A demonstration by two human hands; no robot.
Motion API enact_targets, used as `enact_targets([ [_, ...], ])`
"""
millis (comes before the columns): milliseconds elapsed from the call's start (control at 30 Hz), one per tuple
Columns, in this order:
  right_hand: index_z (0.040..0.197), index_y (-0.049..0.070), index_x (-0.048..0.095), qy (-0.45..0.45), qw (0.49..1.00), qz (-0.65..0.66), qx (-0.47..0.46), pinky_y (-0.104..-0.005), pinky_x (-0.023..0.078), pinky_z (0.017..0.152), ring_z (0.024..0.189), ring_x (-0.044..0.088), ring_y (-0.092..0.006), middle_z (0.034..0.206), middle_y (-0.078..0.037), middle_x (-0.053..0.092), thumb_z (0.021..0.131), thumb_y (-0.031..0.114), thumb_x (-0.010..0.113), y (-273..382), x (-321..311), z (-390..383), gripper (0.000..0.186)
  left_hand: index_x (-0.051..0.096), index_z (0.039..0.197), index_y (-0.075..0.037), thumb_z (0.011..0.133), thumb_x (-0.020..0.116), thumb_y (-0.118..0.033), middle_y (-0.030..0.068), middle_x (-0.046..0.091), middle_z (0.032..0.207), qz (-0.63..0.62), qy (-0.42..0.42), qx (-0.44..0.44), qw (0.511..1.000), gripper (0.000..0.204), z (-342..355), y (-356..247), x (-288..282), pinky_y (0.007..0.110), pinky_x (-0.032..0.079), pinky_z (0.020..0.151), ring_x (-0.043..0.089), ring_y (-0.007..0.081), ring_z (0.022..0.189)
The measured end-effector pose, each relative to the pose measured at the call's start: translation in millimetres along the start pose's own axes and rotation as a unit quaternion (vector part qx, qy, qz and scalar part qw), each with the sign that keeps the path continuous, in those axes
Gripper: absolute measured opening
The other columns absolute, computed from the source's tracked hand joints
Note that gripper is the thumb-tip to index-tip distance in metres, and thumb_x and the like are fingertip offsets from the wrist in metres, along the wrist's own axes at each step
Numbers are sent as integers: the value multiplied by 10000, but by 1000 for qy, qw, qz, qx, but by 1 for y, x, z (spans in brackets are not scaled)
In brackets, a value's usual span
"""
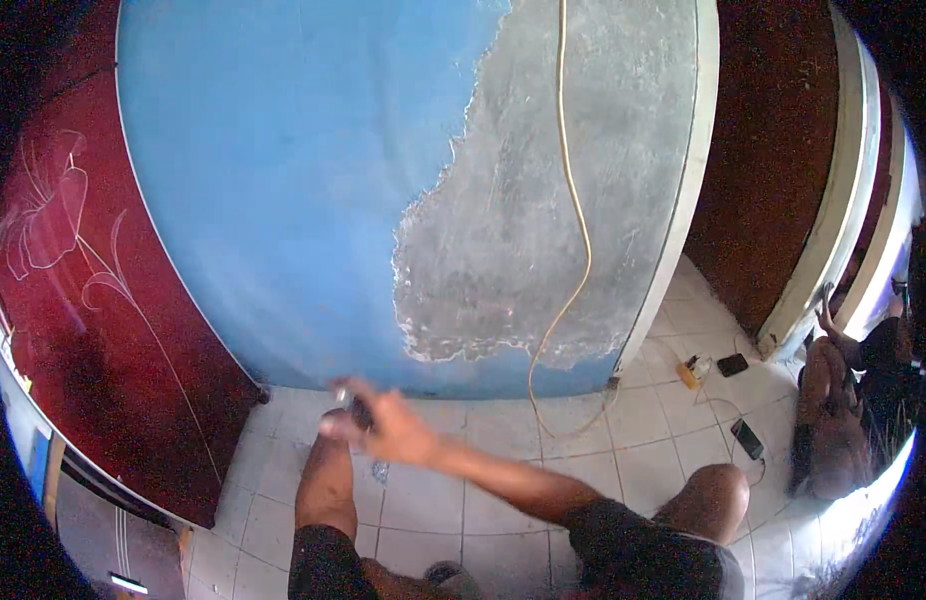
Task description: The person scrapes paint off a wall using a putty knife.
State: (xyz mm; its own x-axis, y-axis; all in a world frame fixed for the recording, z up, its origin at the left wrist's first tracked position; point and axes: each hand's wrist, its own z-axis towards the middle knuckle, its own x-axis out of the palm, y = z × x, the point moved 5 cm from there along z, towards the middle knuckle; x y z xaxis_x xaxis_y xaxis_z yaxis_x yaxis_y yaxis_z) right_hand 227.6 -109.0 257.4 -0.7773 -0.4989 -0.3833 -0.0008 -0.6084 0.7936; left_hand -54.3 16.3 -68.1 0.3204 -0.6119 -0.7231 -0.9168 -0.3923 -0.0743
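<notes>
One right hand (398,428) reaches in at the end of a forearm that runs leftward from a dark sleeve; it is closed around one small dark object (361,411), pinched toward the finger side. The object sits left of the picture's middle, above the tiled floor (423,500) and in front of the foot of the blue wall (283,200). Its long axis seems to slant from upper left to lower right, with a bright glint near the upper-left end; motion blur hides which end is the tip. The left hand cannot be told for certain: a blurred patch of skin lies just left of and below the object, and whether that hand is wide or narrow cannot be told.

Under the right hand, one small shiny scrap (381,471) lies on the tiles. The wall bears one bare grey patch (523,210), crossed by one yellowish cord (566,160) that hangs down to the floor. To the right lie two dark phone-like rectangles, one yellow-orange block (689,375) near them, and thin cables. One other person (829,385) sits beyond, partly in view. At the left, one red panel (123,330) carries one white-line flower drawing (58,215).
</notes>
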Motion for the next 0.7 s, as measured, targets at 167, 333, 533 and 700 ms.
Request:
enact_targets([
  [167, 1263, -8, 476, -115, 978, -93, -145, -474, 518, 757, 848, 643, -424, 890, -229, 653, 855, 433, 666, -31, 47, -23, 630, 661, 1114, -87, 790, 666, -300, 136, 685, 1072, 63, -55, -17, 996, 388, -30, -19, -2, 491, 532, 800, 670, 299, 926],
  [333, 1228, 31, 491, -109, 977, -129, 129, -474, 521, 704, 837, 653, -412, 904, -230, 664, 825, 345, 712, -198, 21, -37, 557, 664, 1114, -68, 773, 671, -276, 165, 672, 1104, 122, -129, -7, 984, 400, -59, -52, -29, 486, 534, 831, 659, 309, 983],
  [533, 1117, 28, 557, -37, 956, -62, 284, -433, 541, 687, 835, 671, -331, 924, -221, 672, 791, 303, 733, -284, 2, -96, 461, 632, 1156, -54, 754, 685, -279, 167, 618, 1214, 186, -119, -4, 975, 464, -106, -47, -27, 480, 505, 912, 599, 315, 1116],
  [700, 924, -9, 606, 74, 931, -342, 103, -417, 541, 634, 750, 664, -293, 875, -201, 663, 804, 257, 655, -392, 20, -145, 296, 432, 1359, -60, 665, 792, -329, 132, 431, 1411, 326, -306, 342, 826, 827, -162, -185, -10, 510, 344, 1060, 404, 334, 1313],
])
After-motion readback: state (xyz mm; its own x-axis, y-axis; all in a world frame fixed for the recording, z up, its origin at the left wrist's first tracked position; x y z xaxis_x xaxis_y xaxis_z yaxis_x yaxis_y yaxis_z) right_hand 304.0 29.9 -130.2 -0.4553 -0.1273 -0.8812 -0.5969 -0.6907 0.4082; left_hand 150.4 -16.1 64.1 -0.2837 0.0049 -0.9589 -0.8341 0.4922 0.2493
